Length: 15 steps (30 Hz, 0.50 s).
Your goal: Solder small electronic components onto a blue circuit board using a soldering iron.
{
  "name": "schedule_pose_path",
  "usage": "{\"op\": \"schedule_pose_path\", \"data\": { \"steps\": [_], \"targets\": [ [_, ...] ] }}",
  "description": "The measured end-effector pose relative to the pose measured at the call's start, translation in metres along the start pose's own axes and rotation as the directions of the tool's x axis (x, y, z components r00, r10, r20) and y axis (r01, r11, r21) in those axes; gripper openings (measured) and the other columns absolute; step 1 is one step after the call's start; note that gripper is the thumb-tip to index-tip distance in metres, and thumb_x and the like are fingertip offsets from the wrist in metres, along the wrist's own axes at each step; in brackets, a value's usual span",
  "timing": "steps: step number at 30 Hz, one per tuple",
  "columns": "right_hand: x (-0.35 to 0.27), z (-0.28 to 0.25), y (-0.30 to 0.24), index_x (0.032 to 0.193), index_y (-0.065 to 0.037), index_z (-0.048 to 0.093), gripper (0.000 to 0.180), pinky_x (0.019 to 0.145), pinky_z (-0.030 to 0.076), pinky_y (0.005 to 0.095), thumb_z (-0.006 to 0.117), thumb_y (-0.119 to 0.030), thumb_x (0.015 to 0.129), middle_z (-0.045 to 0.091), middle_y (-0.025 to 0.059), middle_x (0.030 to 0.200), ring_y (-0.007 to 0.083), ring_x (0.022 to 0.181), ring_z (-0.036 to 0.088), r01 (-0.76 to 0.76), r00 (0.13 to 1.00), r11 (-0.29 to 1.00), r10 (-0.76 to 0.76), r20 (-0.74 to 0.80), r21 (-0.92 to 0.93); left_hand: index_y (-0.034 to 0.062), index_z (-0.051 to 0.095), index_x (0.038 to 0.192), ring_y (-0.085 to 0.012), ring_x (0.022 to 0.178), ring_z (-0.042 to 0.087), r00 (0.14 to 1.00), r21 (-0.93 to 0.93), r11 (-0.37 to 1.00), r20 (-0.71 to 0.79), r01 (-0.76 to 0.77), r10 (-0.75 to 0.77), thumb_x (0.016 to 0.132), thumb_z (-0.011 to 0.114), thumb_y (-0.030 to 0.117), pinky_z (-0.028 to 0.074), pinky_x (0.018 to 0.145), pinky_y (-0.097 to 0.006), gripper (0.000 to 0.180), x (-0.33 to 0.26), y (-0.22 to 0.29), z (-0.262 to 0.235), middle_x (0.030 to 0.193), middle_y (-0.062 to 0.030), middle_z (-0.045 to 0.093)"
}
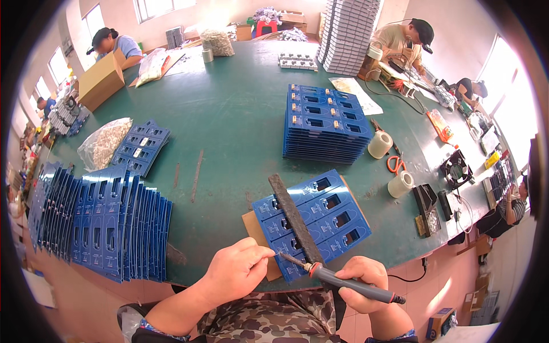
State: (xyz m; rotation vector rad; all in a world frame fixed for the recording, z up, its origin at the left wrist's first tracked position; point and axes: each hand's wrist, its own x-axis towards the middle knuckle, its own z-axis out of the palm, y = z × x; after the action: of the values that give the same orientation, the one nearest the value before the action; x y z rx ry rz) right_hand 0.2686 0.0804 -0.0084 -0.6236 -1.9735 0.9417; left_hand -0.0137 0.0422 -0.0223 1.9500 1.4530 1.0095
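Right grip (366,272) clamped on soldering iron (331,276); left grip (235,268) pinched on thin wire (277,253). Clear bag (89,148) holds pale pieces (108,143).

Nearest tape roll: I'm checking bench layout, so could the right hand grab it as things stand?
Probably not: the right hand grips a grey soldering iron, though nothing visible seems to block the way to the tape roll.

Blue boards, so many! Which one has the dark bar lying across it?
The blue board on the brown cardboard, by the right hand. Only this one has the dark bar across it.
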Motion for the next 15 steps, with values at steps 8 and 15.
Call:
{"op": "schedule_pose_path", "data": {
  "steps": [8, 15],
  "targets": [
    [-0.002, -0.003, -0.003, 0.088, 0.002, 0.067, 0.023, 0.056, 0.050, 0.0328, 0.073, -0.011, 0.070, 0.069, 0.0125, 0.078, 0.0256, 0.061, 0.064, -0.013, 1.000, 1.000, 0.013, 0.004, -0.006, 0.0032, 0.071, 0.095, -0.0213, 0.062, 0.056, 1.000, 0.009, 1.000, 0.017, 0.009, -0.009, 0.083, 0.064, 0.002, 0.045, 0.055, -0.031, 0.014, -0.002, 0.006, 0.000, 0.073, -0.0077, 0.057],
    [-0.034, 0.010, -0.014, 0.108, 0.001, 0.064, 0.037, 0.061, 0.054, 0.0318, 0.076, -0.013, 0.077, 0.070, 0.0147, 0.084, 0.0240, 0.070, 0.068, -0.033, 0.989, 0.980, 0.060, -0.133, 0.197, 0.0029, 0.070, 0.098, -0.0141, 0.068, 0.058, 0.996, -0.409, 0.910, 0.081, 0.067, -0.037, 0.084, 0.066, 0.000, 0.045, 0.060, -0.027, 0.014, -0.031, 0.039, 0.008, 0.077, -0.0048, 0.059]
  ]
}}
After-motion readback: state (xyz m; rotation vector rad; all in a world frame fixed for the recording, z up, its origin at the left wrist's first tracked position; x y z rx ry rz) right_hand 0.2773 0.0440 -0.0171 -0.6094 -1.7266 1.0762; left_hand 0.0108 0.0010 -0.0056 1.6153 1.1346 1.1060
